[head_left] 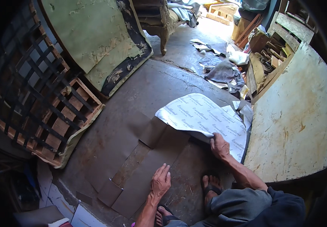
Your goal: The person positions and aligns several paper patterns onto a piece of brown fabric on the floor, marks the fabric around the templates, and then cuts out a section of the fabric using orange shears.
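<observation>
Two bare hands work low over the worn grey concrete floor. The right hand has its fingers closed on the near edge of a white, round-cornered flexible sheet printed with script, which spreads between some flat dark-brown sheet pieces and a large scuffed cream board. The left hand is flat, fingers straight and close together, gripping nothing, over the brown pieces; from where I stand, I can't tell whether it touches them. Off to the left is a wooden frame crossed with black straps.
</observation>
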`<state>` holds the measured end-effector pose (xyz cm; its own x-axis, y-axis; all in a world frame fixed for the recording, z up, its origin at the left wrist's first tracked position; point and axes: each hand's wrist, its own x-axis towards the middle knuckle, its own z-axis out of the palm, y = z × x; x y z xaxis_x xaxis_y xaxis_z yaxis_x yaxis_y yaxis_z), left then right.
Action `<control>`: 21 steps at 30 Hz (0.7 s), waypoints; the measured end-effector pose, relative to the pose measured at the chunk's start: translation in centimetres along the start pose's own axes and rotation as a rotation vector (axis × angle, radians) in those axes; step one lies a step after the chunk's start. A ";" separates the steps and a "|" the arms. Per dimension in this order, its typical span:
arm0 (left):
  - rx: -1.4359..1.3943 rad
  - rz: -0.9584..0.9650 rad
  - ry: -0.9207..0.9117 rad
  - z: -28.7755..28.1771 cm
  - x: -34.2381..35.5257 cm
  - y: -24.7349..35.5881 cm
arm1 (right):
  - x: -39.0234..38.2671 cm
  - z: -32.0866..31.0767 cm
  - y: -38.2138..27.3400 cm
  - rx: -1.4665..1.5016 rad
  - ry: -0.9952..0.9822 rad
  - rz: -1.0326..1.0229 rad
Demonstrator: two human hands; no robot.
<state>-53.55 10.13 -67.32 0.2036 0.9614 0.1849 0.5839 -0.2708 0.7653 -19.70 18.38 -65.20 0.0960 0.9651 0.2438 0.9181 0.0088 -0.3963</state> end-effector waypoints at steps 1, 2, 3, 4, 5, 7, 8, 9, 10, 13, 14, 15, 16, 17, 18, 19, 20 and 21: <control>0.010 -0.012 -0.031 0.2 -0.4 0.0 | 0.7 -1.0 -0.2 -0.030 -0.016 -0.021; 0.016 -0.020 -0.063 0.4 -0.6 0.0 | 1.4 -2.4 -0.2 -0.065 -0.029 -0.040; 0.019 -0.019 -0.061 0.6 -1.0 -0.1 | 2.7 -2.5 0.8 -0.057 -0.110 0.135; 0.057 -0.022 -0.072 0.8 -1.3 -0.1 | 4.0 -2.9 2.1 -0.024 -0.062 0.268; 0.099 -0.031 -0.086 0.8 -1.8 -0.1 | 5.4 -3.8 2.9 -0.027 -0.027 0.356; 0.086 -0.062 -0.123 0.5 -2.6 -0.4 | 8.4 -5.8 4.0 -0.089 0.135 0.353; 0.056 -0.077 -0.159 0.6 -2.5 -0.2 | 10.0 -6.9 6.2 -0.115 0.322 0.244; 0.065 -0.087 -0.159 0.3 -2.8 -0.4 | 11.6 -8.7 5.3 -0.139 0.312 0.283; 0.024 -0.119 -0.183 -0.1 -3.1 -0.5 | 12.6 -11.3 2.6 -0.031 0.337 0.184; -0.013 -0.130 -0.147 -2.0 -2.0 1.6 | 14.2 -17.4 -5.7 0.147 0.128 -0.161; -0.014 -0.111 -0.089 -3.4 -0.9 3.5 | 13.9 -18.6 -8.3 0.126 -0.001 -0.247; -0.010 -0.052 -0.050 -5.1 0.4 5.8 | 13.5 -19.9 -11.4 0.101 -0.167 -0.347; -0.002 0.004 -0.009 -7.1 2.0 8.6 | 12.7 -20.9 -14.3 0.056 -0.290 -0.482; -0.016 0.124 0.018 -8.8 3.8 11.8 | 11.8 -21.7 -16.1 0.152 -0.431 -0.520; -0.023 0.235 0.047 -10.4 5.0 14.6 | 10.5 -23.0 -18.5 0.134 -0.557 -0.603; -0.017 0.228 0.054 -11.9 5.6 16.9 | 9.5 -24.2 -20.6 0.146 -0.661 -0.783; -0.033 0.381 0.048 -13.5 5.8 18.6 | 8.4 -24.4 -22.2 0.191 -0.679 -0.933; -0.052 0.542 0.043 -14.6 5.7 19.4 | 7.4 -24.5 -22.9 0.199 -0.738 -1.016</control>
<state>-52.53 11.06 -42.37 0.4314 0.6860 0.5859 0.3643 -0.7266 0.5825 -30.54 18.89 -32.63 -0.9093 0.4160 -0.0083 0.3724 0.8048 -0.4622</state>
